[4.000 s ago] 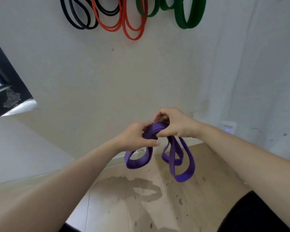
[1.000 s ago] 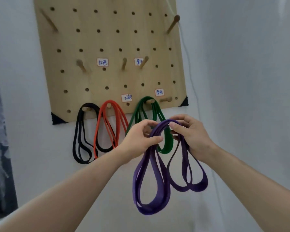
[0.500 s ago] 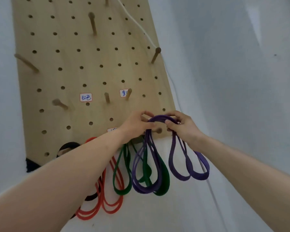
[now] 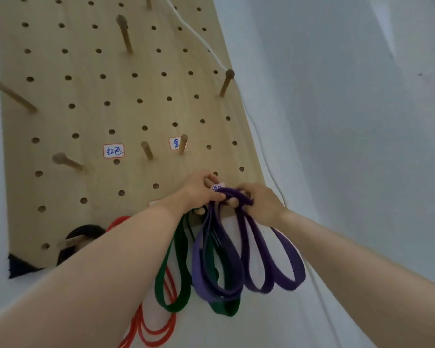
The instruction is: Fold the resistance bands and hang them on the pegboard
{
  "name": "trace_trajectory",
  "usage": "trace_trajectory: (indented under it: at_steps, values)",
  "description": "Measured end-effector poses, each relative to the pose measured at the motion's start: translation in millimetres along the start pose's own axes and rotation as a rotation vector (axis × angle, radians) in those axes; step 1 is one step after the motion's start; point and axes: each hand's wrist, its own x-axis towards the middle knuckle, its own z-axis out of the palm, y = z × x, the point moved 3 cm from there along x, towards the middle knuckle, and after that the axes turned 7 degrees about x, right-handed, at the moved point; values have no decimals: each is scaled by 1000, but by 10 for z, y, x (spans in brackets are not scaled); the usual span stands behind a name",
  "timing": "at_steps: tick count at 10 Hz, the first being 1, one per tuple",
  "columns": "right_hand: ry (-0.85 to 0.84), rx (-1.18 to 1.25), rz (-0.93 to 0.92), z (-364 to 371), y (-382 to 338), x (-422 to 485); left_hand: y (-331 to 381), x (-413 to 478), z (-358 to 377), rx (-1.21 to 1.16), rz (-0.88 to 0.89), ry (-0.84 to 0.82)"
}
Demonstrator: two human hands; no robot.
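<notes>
Along the bottom row of the pegboard (image 4: 86, 96), already hung: black band (image 4: 86, 229), red band (image 4: 118, 221), green band (image 4: 172, 306). Pinches the purple band (image 4: 284, 285) at its folded top with the left hand (image 4: 201, 190). Now hooks it over the peg (image 4: 232, 202), no longer out in front as a second ago. Grips the far side with the right hand (image 4: 264, 204). Leaves, likely, only seating and release.
</notes>
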Motion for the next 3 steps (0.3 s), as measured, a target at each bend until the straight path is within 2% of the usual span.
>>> trace_trajectory:
  at_steps: [1,2,3]
  values:
    - [-128,-41,70,107,143,-104,45,-4,25,143,53,-59]
    - [-169,-49,133,126,174,-265,31,-119,4,84,66,-194]
    - [-163,28,208,31,101,-385,-67,-234,-36,55,62,-235]
